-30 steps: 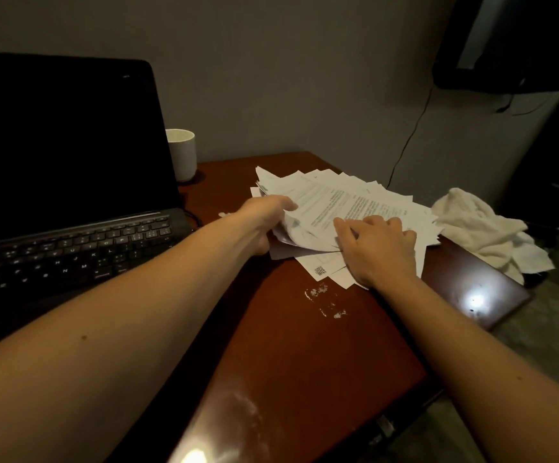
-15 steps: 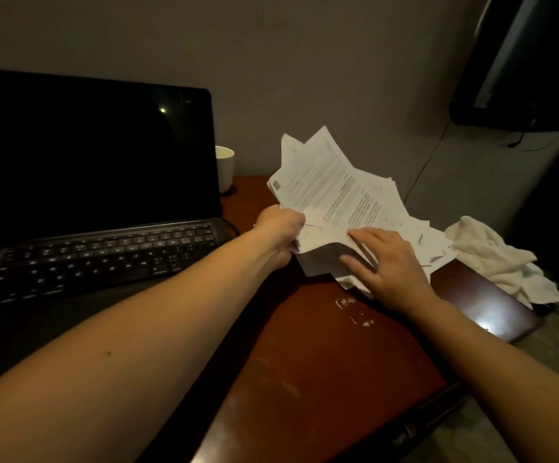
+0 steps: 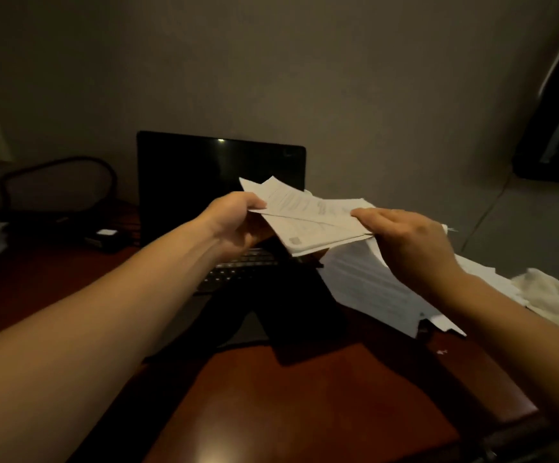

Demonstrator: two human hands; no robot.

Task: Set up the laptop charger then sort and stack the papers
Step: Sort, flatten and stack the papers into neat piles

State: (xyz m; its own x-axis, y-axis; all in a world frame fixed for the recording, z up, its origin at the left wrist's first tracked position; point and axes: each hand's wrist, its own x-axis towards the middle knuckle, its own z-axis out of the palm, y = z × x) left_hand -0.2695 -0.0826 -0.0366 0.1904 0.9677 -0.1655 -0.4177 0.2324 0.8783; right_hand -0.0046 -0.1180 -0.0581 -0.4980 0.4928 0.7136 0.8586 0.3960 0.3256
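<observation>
As the left hand (image 3: 234,225) curls its fingers (image 3: 254,203) round the 9 o'clock end of a bundle of papers (image 3: 308,225), the right hand (image 3: 415,248) pinches the 3 o'clock end, so two hands grip one bundle, held in the air above the laptop (image 3: 211,175) keyboard, likely to square the sheets before stacking. At 4 o'clock of the bundle, one loose spread of sheets (image 3: 365,285) lies unsorted on the dark red counter (image 3: 305,402). One pale cloth (image 3: 558,295) sits at the far 3 o'clock edge. The one laptop stands open, screen dark, at 11 o'clock. A small boxy object (image 3: 104,236) at 9 o'clock may be the charger; too dim to tell. Sheets overlap too much to count.
</observation>
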